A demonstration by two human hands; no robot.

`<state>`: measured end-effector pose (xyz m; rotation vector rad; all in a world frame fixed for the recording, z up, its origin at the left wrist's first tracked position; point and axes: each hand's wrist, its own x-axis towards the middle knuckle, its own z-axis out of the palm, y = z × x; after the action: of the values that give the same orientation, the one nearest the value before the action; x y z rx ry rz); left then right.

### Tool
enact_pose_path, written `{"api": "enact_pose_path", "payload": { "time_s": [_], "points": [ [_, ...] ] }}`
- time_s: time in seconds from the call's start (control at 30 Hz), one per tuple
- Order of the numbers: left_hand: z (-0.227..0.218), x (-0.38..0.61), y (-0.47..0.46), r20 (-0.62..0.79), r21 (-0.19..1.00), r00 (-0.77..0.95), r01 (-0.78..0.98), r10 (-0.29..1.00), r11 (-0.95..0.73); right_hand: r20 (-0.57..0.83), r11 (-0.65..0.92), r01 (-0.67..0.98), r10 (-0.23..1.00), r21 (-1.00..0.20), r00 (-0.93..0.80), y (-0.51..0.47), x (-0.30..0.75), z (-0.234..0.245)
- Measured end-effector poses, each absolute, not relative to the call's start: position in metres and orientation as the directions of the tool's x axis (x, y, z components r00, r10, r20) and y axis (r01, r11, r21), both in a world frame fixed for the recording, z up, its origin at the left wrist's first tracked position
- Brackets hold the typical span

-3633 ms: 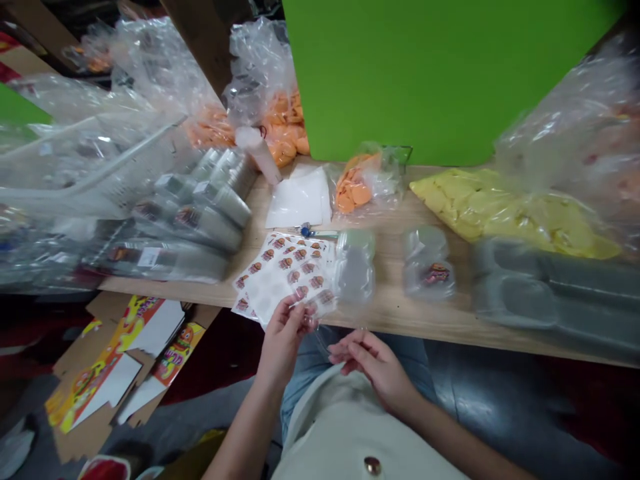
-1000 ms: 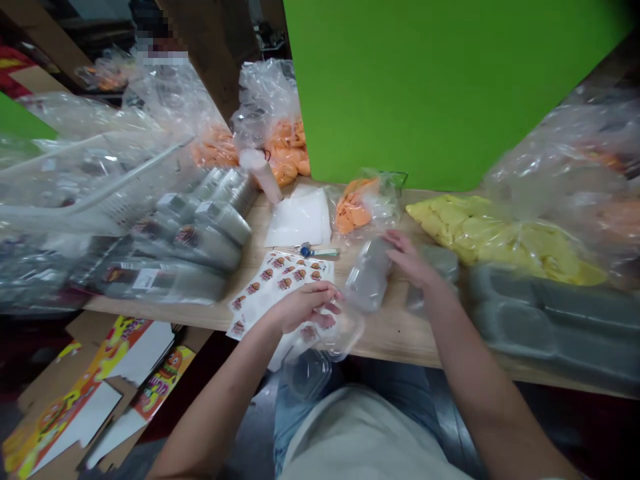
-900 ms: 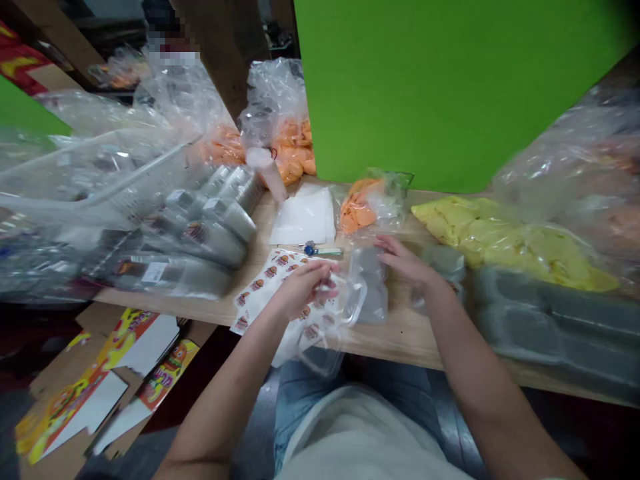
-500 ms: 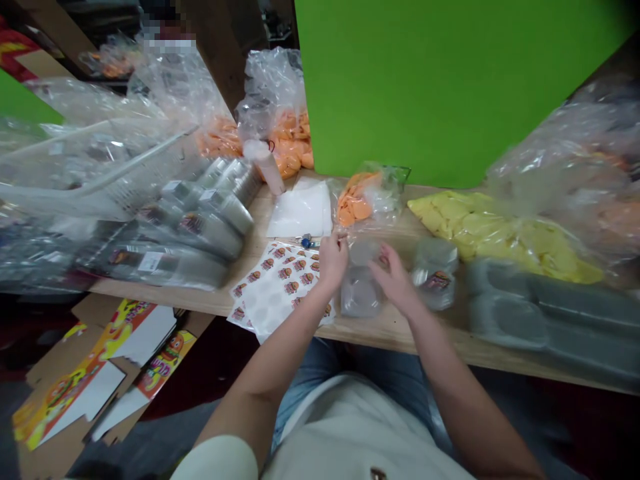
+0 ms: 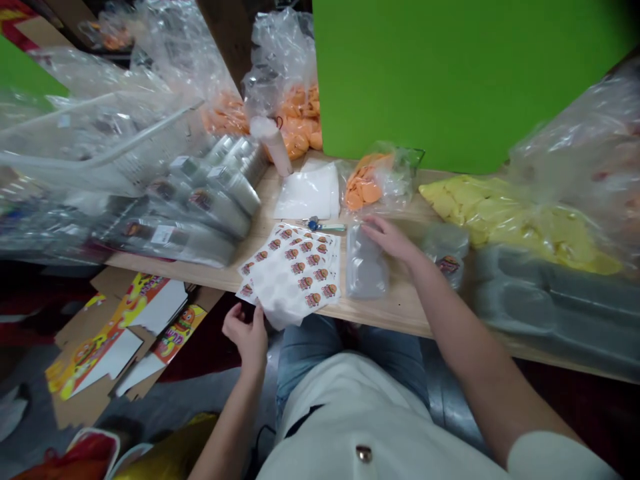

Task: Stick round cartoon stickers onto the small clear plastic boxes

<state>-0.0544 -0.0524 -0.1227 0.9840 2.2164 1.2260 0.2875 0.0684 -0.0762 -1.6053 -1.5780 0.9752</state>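
Resting our right grip (image 5: pixel 389 240) on a clear plastic clamshell container (image 5: pixel 367 263), we had its fingers (image 5: pixel 375 230) spread and lying flat across the top, not closed around the edges. The container lay flat on the wooden worktop (image 5: pixel 400 310), just right of a fanned stack of sticker sheets (image 5: pixel 295 273) printed with rows of cartoon logos. Those sheets overhung the near edge of the worktop. Our left grip (image 5: pixel 245 340) hung open below that edge, its fingers slightly curled and apart, just beside the near corner of the sheets; we could not tell whether they touched the paper.

Right of the clamshell stood a small clear tub (image 5: pixel 447 257) with a logo sticker on it, and beyond it lay a plastic bag of yellow discs (image 5: pixel 510 223). Grey moulded trays (image 5: pixel 555 300) filled the near right of the worktop. Toward the far side, a small bag of orange discs (image 5: pixel 367 183) sat beside a pile of white paper (image 5: pixel 307 190), and a larger bag of orange discs (image 5: pixel 300 117) stood behind them. On the left, clear containers in plastic sleeves (image 5: pixel 210 207) lay stacked on their sides, their logo labels facing up.
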Motion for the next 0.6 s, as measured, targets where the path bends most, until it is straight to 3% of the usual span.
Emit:
{"api": "enact_pose_path", "payload": {
  "time_s": [0.03, 0.1, 0.17, 0.27, 0.33, 0.4, 0.6],
  "points": [
    [-0.129, -0.061, -0.056, -0.207, 0.868, -0.675, 0.208, 0.708, 0.451, -0.090, -0.055, 0.505, 0.995, -0.861, -0.045, 0.070, 0.289, -0.075],
    [-0.136, -0.065, -0.063, -0.554, 0.805, -0.488, -0.108, 0.675, 0.583, -0.099, -0.051, 0.536, 0.993, -0.843, -0.061, 0.066, 0.290, -0.070],
    [-0.138, -0.063, -0.068, -0.712, 0.701, -0.207, -0.267, 0.671, 0.662, 0.011, 0.014, 0.606, 1.000, -0.795, -0.008, 0.053, 0.284, -0.062],
    [-0.136, -0.056, -0.072, -0.740, 0.636, -0.023, -0.352, 0.673, 0.687, 0.323, 0.141, 0.713, 0.938, -0.687, 0.127, 0.017, 0.246, -0.050],
    [-0.135, -0.055, -0.072, -0.726, 0.637, -0.014, -0.390, 0.687, 0.665, 0.407, 0.267, 0.710, 0.913, -0.651, 0.031, -0.014, 0.204, -0.050],
    [-0.133, -0.058, -0.071, -0.720, 0.627, -0.011, -0.438, 0.694, 0.644, 0.377, 0.445, 0.658, 0.891, -0.608, -0.254, -0.040, 0.160, -0.062],
    [-0.125, -0.078, -0.074, -0.702, 0.604, -0.075, -0.591, 0.708, 0.535, 0.213, 0.398, 0.727, 0.917, -0.560, -0.338, -0.049, 0.111, -0.134]
  ]
}}
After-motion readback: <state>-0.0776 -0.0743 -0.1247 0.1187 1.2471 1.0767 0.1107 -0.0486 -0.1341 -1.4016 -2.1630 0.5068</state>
